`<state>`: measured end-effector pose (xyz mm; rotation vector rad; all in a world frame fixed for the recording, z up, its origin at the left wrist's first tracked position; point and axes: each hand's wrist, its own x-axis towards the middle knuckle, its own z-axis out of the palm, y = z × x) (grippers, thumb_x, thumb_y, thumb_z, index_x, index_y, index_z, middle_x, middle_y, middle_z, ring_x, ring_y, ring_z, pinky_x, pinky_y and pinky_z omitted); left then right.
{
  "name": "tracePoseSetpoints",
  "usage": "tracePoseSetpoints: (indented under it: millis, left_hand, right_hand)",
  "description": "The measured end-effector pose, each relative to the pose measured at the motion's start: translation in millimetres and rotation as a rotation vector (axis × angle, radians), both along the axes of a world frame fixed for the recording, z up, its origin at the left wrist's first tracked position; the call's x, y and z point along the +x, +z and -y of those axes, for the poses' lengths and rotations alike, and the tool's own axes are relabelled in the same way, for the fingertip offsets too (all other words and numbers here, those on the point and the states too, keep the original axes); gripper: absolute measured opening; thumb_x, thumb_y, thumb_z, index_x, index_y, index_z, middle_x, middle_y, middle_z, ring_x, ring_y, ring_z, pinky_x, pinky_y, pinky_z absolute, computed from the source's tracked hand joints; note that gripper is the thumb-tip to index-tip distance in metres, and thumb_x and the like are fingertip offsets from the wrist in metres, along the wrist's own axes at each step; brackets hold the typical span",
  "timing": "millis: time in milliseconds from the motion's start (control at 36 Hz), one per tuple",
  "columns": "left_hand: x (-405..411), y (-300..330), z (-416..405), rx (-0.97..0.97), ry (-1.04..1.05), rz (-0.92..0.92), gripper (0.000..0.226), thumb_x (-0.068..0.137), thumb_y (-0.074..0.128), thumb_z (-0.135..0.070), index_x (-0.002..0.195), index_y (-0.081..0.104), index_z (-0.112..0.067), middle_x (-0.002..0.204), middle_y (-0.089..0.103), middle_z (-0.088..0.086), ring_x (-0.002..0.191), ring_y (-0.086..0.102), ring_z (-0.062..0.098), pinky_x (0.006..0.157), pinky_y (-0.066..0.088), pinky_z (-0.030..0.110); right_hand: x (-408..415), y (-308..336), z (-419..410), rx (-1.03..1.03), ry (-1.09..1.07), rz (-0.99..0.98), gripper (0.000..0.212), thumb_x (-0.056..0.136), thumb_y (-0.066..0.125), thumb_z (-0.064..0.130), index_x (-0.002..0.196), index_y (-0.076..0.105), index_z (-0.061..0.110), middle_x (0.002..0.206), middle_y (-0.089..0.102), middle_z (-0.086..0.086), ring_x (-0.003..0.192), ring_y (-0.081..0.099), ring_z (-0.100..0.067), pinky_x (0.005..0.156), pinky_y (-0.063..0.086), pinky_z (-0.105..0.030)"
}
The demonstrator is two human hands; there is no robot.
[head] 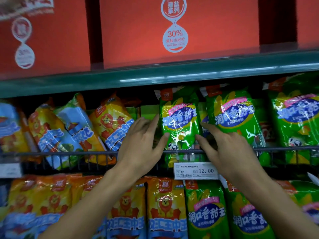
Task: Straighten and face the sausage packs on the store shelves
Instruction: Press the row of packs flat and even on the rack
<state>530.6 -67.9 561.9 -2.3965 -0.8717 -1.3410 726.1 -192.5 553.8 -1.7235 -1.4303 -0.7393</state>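
On the middle shelf, behind a black wire front rail, orange-and-blue sausage packs at the left lean over, their long axes tipped so the tops fall to the left, and one yellow lion-printed pack slants the same way beside them. A dark gap opens between that leaning group and the green sweet-corn sausage pack at centre, and in it the person's left hand reaches up over the rail, fingers straight and loose, the fingertips touching the pack's left edge. The centre pack stands nearly upright, long axis vertical, printed face outward, its red-tabbed top just under the green shelf lip above. The right hand comes in from the other side, fingers extended against the pack's right edge, in the narrow slot between it and the next green pack, which tilts slightly with its top to the left; neither hand curls round anything. A third green pack stands at the far right. A white price tag reading 12.00 hangs on the rail below the centre pack. Red cartons fill the shelf above, and the shelf below holds upright lion packs and green packs facing forward.
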Motion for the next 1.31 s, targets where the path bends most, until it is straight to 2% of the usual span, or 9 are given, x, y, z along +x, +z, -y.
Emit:
tracePoseSetpoints:
  millis: [111, 333, 500, 639, 750, 972, 1111, 1222, 1306]
  left_hand:
    - [-26, -12, 3, 0.085, -0.050, -0.092, 0.066, 0.105, 0.025, -0.062, 0.158, 0.044, -0.028, 0.164, 0.037, -0.010, 0.155, 0.015, 0.006, 0.130, 0.007, 0.031]
    - [-111, -27, -20, 0.284, 0.014, -0.062, 0.053, 0.108, 0.042, -0.043, 0.150, 0.053, -0.013, 0.162, 0.040, -0.001, 0.157, 0.026, 0.020, 0.128, 0.025, 0.042]
    - [-156, -21, -55, 0.461, 0.037, -0.014, 0.046, 0.107, 0.048, -0.031, 0.142, 0.061, -0.004, 0.160, 0.045, 0.009, 0.155, 0.027, 0.033, 0.124, 0.027, 0.060]
    - [-170, -19, -80, 0.511, -0.082, -0.068, 0.048, 0.109, 0.046, -0.033, 0.150, 0.053, -0.008, 0.166, 0.036, 0.005, 0.159, 0.021, 0.031, 0.125, 0.027, 0.057]
    - [-170, -19, -94, 0.547, -0.176, -0.071, 0.051, 0.110, 0.046, -0.033, 0.157, 0.045, -0.014, 0.170, 0.030, 0.002, 0.160, 0.018, 0.031, 0.128, 0.023, 0.052]
    - [-164, -22, -104, 0.621, -0.146, -0.055, 0.054, 0.110, 0.045, -0.038, 0.159, 0.043, -0.016, 0.172, 0.025, 0.003, 0.161, 0.017, 0.030, 0.129, 0.020, 0.051]
    - [-163, -22, -105, 0.616, -0.133, -0.061, 0.055, 0.109, 0.046, -0.039, 0.158, 0.043, -0.016, 0.172, 0.024, 0.002, 0.161, 0.016, 0.030, 0.129, 0.021, 0.051]
    - [-162, -22, -105, 0.606, -0.136, -0.054, 0.054, 0.109, 0.045, -0.040, 0.157, 0.045, -0.016, 0.172, 0.026, 0.002, 0.161, 0.017, 0.029, 0.128, 0.022, 0.053]
    - [-161, -23, -108, 0.602, -0.138, -0.050, 0.056, 0.107, 0.048, -0.040, 0.157, 0.045, -0.017, 0.171, 0.026, 0.001, 0.160, 0.019, 0.030, 0.128, 0.023, 0.054]
  right_hand:
    - [1, -7, 3, 0.181, 0.166, -0.047, 0.054, 0.092, 0.060, 0.050, 0.135, 0.066, 0.018, 0.088, 0.077, -0.001, 0.076, 0.072, -0.023, 0.068, 0.059, -0.036]
    - [-8, -22, 1, 0.450, 0.327, 0.004, 0.043, 0.091, 0.068, 0.027, 0.131, 0.067, 0.011, 0.113, 0.067, 0.004, 0.094, 0.068, -0.015, 0.084, 0.059, -0.030]
    - [-50, -10, -11, 0.370, 0.482, 0.107, 0.043, 0.095, 0.068, 0.024, 0.138, 0.063, 0.017, 0.122, 0.070, 0.008, 0.113, 0.067, -0.007, 0.100, 0.052, -0.024]
    - [-97, 5, -38, 0.254, 0.502, -0.006, 0.049, 0.094, 0.068, 0.030, 0.142, 0.059, 0.022, 0.124, 0.070, 0.014, 0.117, 0.064, 0.002, 0.103, 0.050, -0.022]
    - [-117, 16, -56, 0.126, 0.440, -0.106, 0.061, 0.090, 0.059, 0.055, 0.146, 0.052, 0.030, 0.134, 0.064, 0.019, 0.123, 0.059, 0.005, 0.107, 0.049, -0.027]
    - [-125, 38, -74, -0.143, 0.313, -0.195, 0.083, 0.078, 0.053, 0.081, 0.150, 0.042, 0.042, 0.141, 0.060, 0.013, 0.127, 0.058, -0.008, 0.108, 0.049, -0.039]
    - [-141, 55, -86, -0.243, 0.193, -0.161, 0.076, 0.087, 0.057, 0.072, 0.153, 0.039, 0.039, 0.143, 0.059, -0.002, 0.128, 0.057, -0.024, 0.102, 0.053, -0.044]
    - [-140, 62, -90, -0.285, 0.168, -0.143, 0.072, 0.091, 0.061, 0.065, 0.153, 0.038, 0.035, 0.139, 0.060, -0.002, 0.119, 0.062, -0.019, 0.097, 0.053, -0.036]
    - [-138, 61, -89, -0.301, 0.274, -0.172, 0.062, 0.096, 0.060, 0.056, 0.150, 0.043, 0.031, 0.121, 0.062, 0.018, 0.103, 0.064, 0.002, 0.086, 0.052, -0.016]
